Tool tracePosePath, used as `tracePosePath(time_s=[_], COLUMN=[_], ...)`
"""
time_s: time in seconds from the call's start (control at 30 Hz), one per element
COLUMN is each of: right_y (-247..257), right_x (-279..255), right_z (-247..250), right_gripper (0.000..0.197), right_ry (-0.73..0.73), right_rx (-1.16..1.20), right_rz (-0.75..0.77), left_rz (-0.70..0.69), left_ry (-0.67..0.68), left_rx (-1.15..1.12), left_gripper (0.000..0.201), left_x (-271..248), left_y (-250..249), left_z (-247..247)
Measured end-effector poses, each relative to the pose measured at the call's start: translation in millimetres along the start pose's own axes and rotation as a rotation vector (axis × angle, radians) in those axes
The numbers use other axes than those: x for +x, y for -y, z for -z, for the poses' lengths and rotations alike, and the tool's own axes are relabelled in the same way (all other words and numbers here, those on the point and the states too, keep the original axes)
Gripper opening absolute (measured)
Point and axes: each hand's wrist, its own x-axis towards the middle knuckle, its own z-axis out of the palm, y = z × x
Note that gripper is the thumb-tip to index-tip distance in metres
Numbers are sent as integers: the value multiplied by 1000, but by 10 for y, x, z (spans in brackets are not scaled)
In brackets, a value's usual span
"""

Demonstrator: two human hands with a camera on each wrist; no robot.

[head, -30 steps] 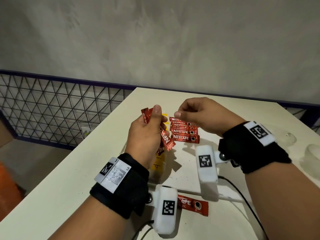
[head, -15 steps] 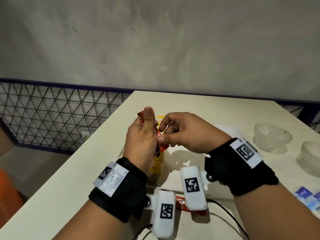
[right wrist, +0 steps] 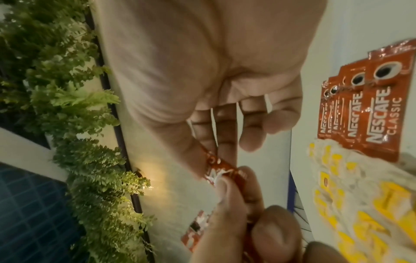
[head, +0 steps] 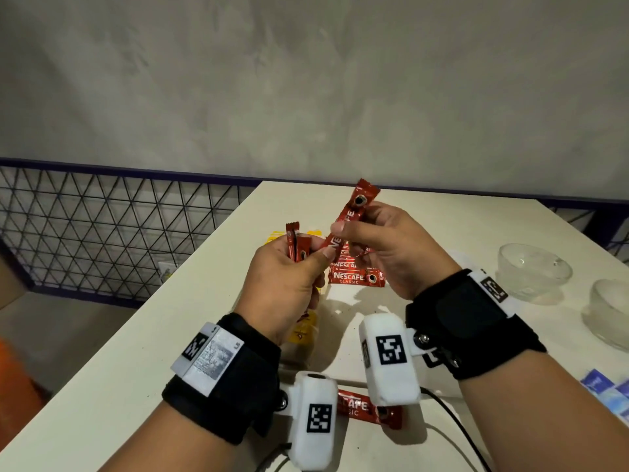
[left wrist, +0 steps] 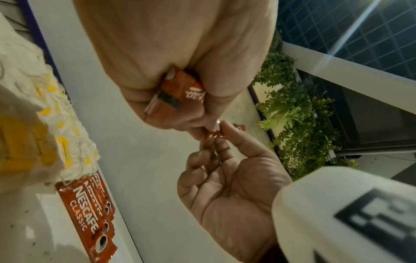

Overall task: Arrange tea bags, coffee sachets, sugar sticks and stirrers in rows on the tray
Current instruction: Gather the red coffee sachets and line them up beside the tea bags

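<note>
My left hand (head: 306,253) grips a small bundle of red coffee sachets (head: 294,245), seen in the fist in the left wrist view (left wrist: 178,92). My right hand (head: 343,233) pinches a single red sachet (head: 354,214) between thumb and fingers. It tilts up and to the right, with its lower end (right wrist: 223,169) against my left thumb. Below the hands a row of overlapping coffee sachets (head: 357,279) lies flat on the white tray (head: 343,304). Yellow-tagged tea bags (right wrist: 360,195) lie beside that row.
One loose coffee sachet (head: 354,407) lies near the front edge, partly under the wrist cameras. Two glass bowls (head: 534,270) (head: 612,315) stand at the right. Blue sachets (head: 609,393) lie at the far right front. A wire railing runs along the table's left side.
My right hand left the row on the tray, came to the left hand's bundle, and pulled one sachet up and to the right. The left hand held its bundle throughout.
</note>
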Motion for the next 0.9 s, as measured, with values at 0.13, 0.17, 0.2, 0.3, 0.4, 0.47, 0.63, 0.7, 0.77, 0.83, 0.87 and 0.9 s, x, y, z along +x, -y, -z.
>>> tracePosePath(time_s=[0.13, 0.17, 0.2, 0.3, 0.4, 0.47, 0.63, 0.7, 0.77, 0.83, 0.87, 0.9], right_y=[0, -8, -27, -52, -35, -45, -70, -65, -59, -56, -58, -61], right_x=[31, 33, 38, 46, 33, 23, 38, 25, 4, -3, 3, 7], right_z=[49, 72, 102, 188, 182, 129, 130, 133, 114, 99, 95, 94], right_gripper=[13, 15, 16, 14, 17, 12, 5, 5, 7, 2, 5, 10], right_ry=[-81, -59, -39, 9, 173, 239, 217, 244, 274, 285, 282, 277], right_rx=[50, 13, -47, -336, -484, -557, -528, -479, -430, -443, -451, -450], right_rz=[0, -30, -62, -60, -42, -19, 22, 14, 21, 57, 76, 88], left_rz=[-54, -64, -69, -79, -99, -131, -172, -169, -181, -199, -208, -216], left_ry=[-85, -118, -152, -177, -62, -64, -126, -98, -54, -20, -14, -9], left_rx=[-31, -56, -77, 18, 159, 118, 78, 112, 144, 142, 128, 121], left_gripper=[6, 10, 13, 17, 16, 17, 10, 9, 10, 10, 10, 9], left_x=[6, 13, 21, 57, 65, 55, 21, 16, 10, -2, -11, -21], left_y=[-29, -39, -49, -32, -12, -20, -40, -34, -46, -53, -58, -64], left_z=[-8, -10, -5, 42, 54, 43, 36, 40, 40, 32, 29, 21])
